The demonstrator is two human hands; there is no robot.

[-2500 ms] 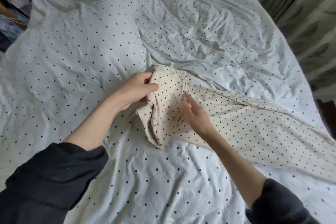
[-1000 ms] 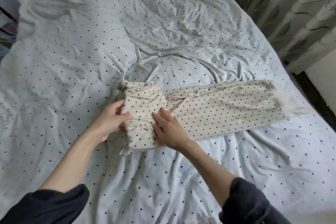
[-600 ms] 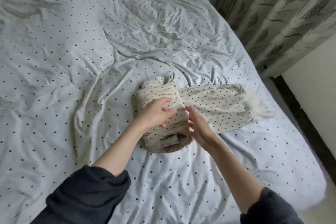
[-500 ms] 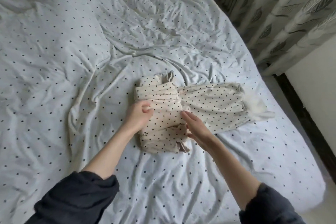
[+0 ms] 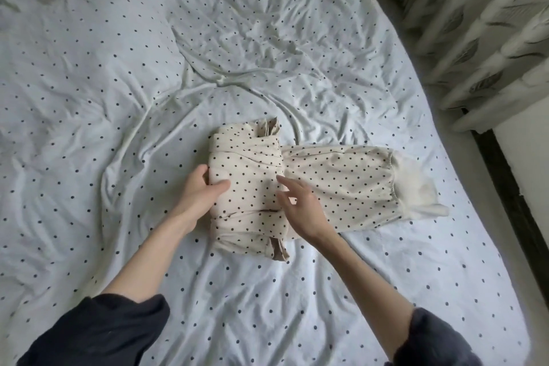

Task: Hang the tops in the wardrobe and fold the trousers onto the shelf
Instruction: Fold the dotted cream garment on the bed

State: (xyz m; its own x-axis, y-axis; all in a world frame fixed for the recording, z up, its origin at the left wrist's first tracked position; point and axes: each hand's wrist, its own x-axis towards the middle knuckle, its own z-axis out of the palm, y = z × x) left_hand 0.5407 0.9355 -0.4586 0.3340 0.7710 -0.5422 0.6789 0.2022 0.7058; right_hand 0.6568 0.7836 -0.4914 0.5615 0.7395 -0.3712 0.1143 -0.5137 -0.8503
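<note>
Trousers (image 5: 246, 184), half rolled mid-bed (image 5: 267, 306). Left hand (image 5: 199, 190) gripped the roll's left edge; right hand (image 5: 300, 205), fingers relaxed, rested on it. Loosened hold would likely let the roll unwind.

**No readable text in view**

Nothing here carries a word, label, brand, number or sign that can be read. The cream trousers (image 5: 326, 187) show only a print of dark dots, and the bed sheet (image 5: 118, 68) bears the same kind of dotted print. The curtain (image 5: 490, 24) at the right has a leaf pattern and no lettering. The dark sleeves (image 5: 98, 333) are plain as far as can be seen, with no tag or logo showing.
</note>
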